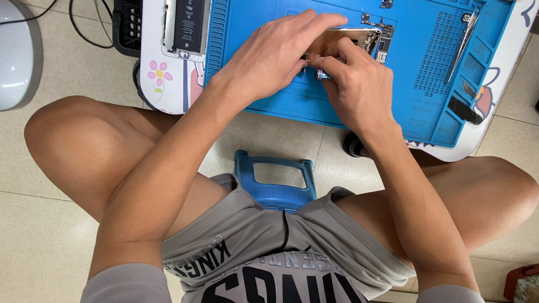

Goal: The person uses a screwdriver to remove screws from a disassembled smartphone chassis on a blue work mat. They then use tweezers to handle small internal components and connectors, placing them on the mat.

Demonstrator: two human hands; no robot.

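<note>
Here, in the head view, both hands meet at the upper centre of the frame over a blue silicone work mat (255, 47) on a white tabletop (148, 54). The left hand (275, 53) lies curled on a gold-coloured opened phone body (358, 39), fingers pressed to its near edge. The right hand (356, 87) pinches a small silver screwdriver (321, 75) just beside the left fingertips. A detached phone frame with a black battery (188, 8) lies at upper left, off the mat. Metal tweezers (464, 42) rest at upper right. A blue plastic stool (276, 180) shows between the knees.
</note>
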